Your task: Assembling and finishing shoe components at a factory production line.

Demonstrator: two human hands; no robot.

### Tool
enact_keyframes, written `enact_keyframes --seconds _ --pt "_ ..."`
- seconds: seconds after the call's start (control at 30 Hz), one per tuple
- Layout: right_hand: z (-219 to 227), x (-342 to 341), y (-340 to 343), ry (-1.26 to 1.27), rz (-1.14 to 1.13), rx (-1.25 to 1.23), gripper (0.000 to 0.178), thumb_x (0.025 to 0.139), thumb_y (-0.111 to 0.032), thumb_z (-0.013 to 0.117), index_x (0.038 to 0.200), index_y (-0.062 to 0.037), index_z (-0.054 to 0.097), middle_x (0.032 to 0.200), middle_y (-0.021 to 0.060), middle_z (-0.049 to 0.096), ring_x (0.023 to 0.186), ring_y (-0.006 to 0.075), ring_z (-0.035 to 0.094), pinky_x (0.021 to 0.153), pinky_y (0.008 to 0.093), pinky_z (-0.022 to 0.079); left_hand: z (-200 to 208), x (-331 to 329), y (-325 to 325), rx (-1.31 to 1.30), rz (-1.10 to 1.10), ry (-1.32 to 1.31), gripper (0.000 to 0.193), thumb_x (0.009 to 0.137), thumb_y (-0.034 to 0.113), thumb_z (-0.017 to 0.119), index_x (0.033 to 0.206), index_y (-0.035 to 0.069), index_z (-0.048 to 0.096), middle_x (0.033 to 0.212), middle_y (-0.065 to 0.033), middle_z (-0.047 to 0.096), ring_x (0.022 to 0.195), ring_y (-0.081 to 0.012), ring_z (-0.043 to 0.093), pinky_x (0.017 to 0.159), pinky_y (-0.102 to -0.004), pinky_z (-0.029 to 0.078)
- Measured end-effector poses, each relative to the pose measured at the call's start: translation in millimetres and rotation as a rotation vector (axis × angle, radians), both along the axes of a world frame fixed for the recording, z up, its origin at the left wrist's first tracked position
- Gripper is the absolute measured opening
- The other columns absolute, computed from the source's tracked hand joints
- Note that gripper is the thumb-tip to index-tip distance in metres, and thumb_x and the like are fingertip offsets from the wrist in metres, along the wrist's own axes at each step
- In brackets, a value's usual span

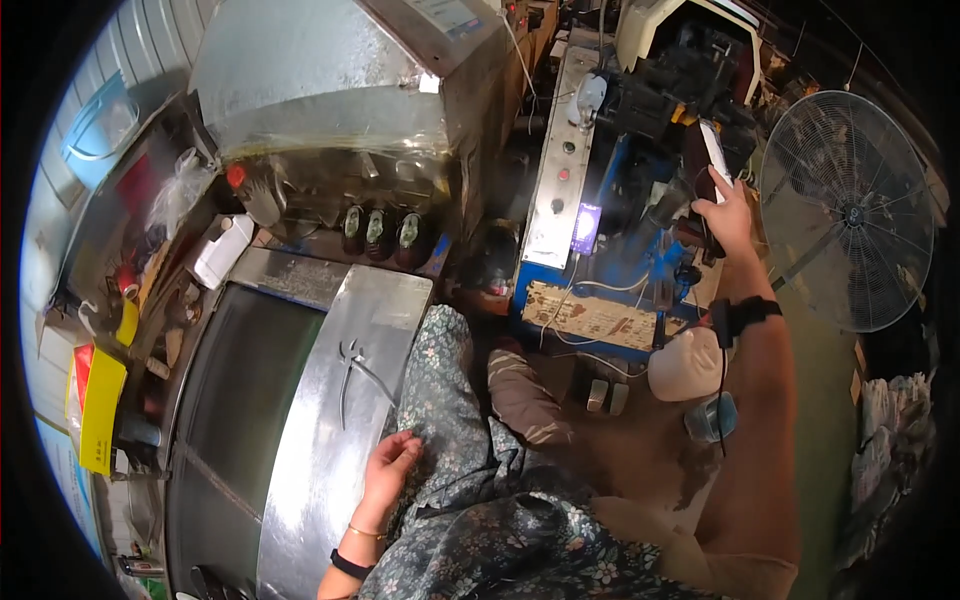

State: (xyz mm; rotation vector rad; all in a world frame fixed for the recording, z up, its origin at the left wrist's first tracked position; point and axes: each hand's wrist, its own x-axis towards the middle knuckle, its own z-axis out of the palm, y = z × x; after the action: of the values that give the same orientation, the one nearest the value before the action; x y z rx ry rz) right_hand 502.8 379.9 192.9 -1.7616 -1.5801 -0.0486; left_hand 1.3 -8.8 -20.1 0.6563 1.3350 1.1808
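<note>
At the far right, my right hand (727, 212) is closed on a dark shoe (712, 150) with a white sole edge, held up against a black and blue machine (640, 110). Part of the shoe is hidden by the hand and lost in shadow. Low and left of centre, my left hand (393, 463) has its fingers curled together beside the flowered apron (440, 400) over my lap. Whether anything small is between those fingers does not show. Near it, a bent metal hook-like tool (347, 385) lies on the shiny metal plate (330, 450).
Several dark shoes (380, 238) stand under a metal hood (330, 90), beyond a dark conveyor belt (240, 400). A large caged fan (855, 212) is at the right. A control panel (560, 170), loose cables, a white jug (687, 366) and foot pedals (606, 396) lie ahead.
</note>
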Motion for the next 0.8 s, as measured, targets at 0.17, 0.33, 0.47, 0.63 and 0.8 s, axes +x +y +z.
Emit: enact_keyframes --seconds 0.17,0.33,0.47,0.63,0.8 --pt "14.6 26.2 29.3 -0.156 -0.059 -0.179 0.078 0.059 -0.029 0.073 0.135 -0.0328 0.056 0.148 0.0327 0.03 0.126 0.0347 0.052 0.101 0.0368 0.043 15.6 17.5 4.8 -0.027 -0.013 0.015 0.034 0.094 0.006 0.061 0.126 -0.003 0.053 0.111 -0.0082 0.066 0.102 -0.0142 0.061 0.092 -0.0268 0.048" --pt "20.1 15.6 34.6 -0.236 -0.013 -0.373 0.081 0.061 -0.036 0.073 0.139 -0.0309 0.052 0.148 0.0307 0.032 0.127 0.0399 0.048 0.102 0.0399 0.042 7.9 25.9 10.1 -0.019 -0.079 0.043 0.032 0.094 0.005 0.06 0.125 -0.003 0.055 0.112 -0.0073 0.067 0.103 -0.013 0.061 0.092 -0.0261 0.048" --pt "-32.6 -5.2 25.0 -0.447 -0.141 -0.076 0.072 0.076 -0.043 0.065 0.144 -0.0341 0.043 0.151 0.03 0.025 0.118 0.0542 0.046 0.101 0.0475 0.042 3.1 35.6 11.4 -0.013 -0.14 0.066 0.031 0.094 0.006 0.061 0.124 -0.002 0.055 0.111 -0.006 0.067 0.102 -0.0121 0.061 0.091 -0.0247 0.048" --pt "-31.2 2.1 24.8 -0.391 -0.178 -0.084 0.072 0.075 -0.04 0.066 0.144 -0.0375 0.043 0.151 0.0268 0.027 0.117 0.0525 0.047 0.099 0.0466 0.044 -1.5 42.0 11.2 0.011 -0.195 0.111 0.031 0.093 0.006 0.063 0.123 -0.001 0.056 0.111 -0.0051 0.067 0.102 -0.0109 0.06 0.091 -0.0246 0.047" --pt "-24.1 0.4 26.5 -0.369 -0.189 -0.093 0.072 0.075 -0.039 0.067 0.143 -0.0388 0.044 0.152 0.0246 0.028 0.119 0.0515 0.045 0.099 0.0471 0.045 -9.5 37.5 11.3 0.005 -0.197 0.1 0.032 0.093 0.006 0.062 0.124 -0.001 0.056 0.112 -0.0056 0.066 0.104 -0.0117 0.06 0.092 -0.0251 0.047"
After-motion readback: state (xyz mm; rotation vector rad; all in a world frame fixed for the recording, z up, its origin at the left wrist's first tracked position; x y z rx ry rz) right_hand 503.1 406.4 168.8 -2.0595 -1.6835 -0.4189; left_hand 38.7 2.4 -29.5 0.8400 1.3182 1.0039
